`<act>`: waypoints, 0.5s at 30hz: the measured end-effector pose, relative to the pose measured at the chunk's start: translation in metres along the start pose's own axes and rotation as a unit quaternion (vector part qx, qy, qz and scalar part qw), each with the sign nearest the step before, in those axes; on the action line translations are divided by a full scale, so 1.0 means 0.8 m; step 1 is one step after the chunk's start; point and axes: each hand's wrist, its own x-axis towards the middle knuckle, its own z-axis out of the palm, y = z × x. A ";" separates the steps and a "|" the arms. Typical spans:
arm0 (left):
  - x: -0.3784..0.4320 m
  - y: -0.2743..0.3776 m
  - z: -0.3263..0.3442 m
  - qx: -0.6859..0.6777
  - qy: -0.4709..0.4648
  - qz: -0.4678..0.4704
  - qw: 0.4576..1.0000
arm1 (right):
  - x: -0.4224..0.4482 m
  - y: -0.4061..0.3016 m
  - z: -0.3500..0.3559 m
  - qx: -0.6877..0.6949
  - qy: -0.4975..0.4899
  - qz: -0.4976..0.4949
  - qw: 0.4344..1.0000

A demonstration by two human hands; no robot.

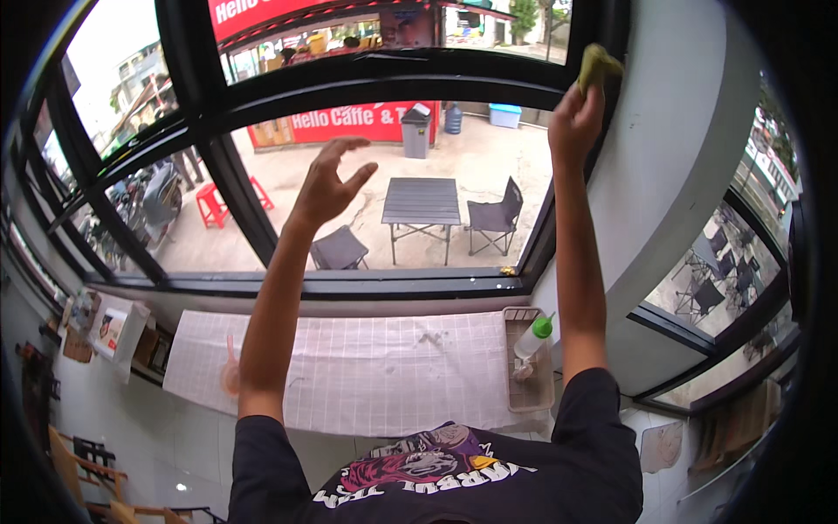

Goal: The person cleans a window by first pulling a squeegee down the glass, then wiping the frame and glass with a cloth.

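Observation:
A yellow-green cloth (pixel 596 65) is bunched in my right hand (pixel 577 121), raised to the upper right corner of the black window frame (pixel 406 88). The cloth appears to lie against the frame's right upright, next to the white wall. My left hand (pixel 334 180) is lifted in front of the lower window pane (pixel 432 157), fingers curved and apart, with nothing in it. Whether it touches the glass I cannot tell. Below both arms stands a table with a pale checked tablecloth (pixel 393 373).
At the table's right end, a plastic basket (pixel 530 393) holds a squeeze bottle with a green cap (pixel 538 331). A pink handled item (pixel 229 373) lies partly behind my left forearm. A white box (pixel 118 331) sits at far left. Outside are a folding table (pixel 421 200) and chairs (pixel 495 216).

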 end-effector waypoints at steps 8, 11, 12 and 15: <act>0.131 -0.070 0.037 0.259 0.162 0.095 0.948 | 0.009 0.091 0.133 -0.218 -0.302 0.117 0.921; 0.147 -0.108 0.051 0.294 0.187 0.062 0.935 | 0.003 0.033 0.151 -0.164 -0.326 0.120 0.923; 0.151 -0.110 0.061 0.288 0.186 0.065 0.937 | -0.009 0.023 0.163 -0.144 -0.294 0.078 0.942; 0.149 -0.112 0.082 0.325 0.206 0.068 0.920 | -0.034 -0.026 0.205 0.014 -0.335 0.034 0.942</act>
